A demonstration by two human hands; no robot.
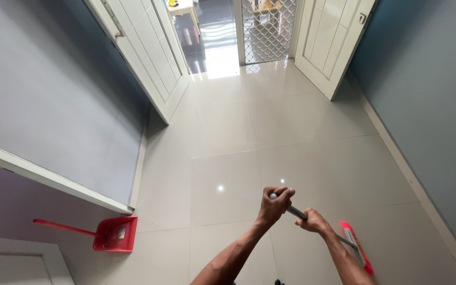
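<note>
Red broom head (357,247) sits low on the shiny tile floor (249,132), both fists wrapped tight on its grey handle (295,212): left hand (274,205) up top, right hand (314,221) lower. Red dustpan (113,234) waits by the wall.

open tiled floor (270,132) ahead, red dustpan (114,235) left

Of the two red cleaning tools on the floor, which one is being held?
The red-headed broom with the grey handle, gripped by left hand and right hand. The red long-handled dustpan lies untouched by the wall.
</note>
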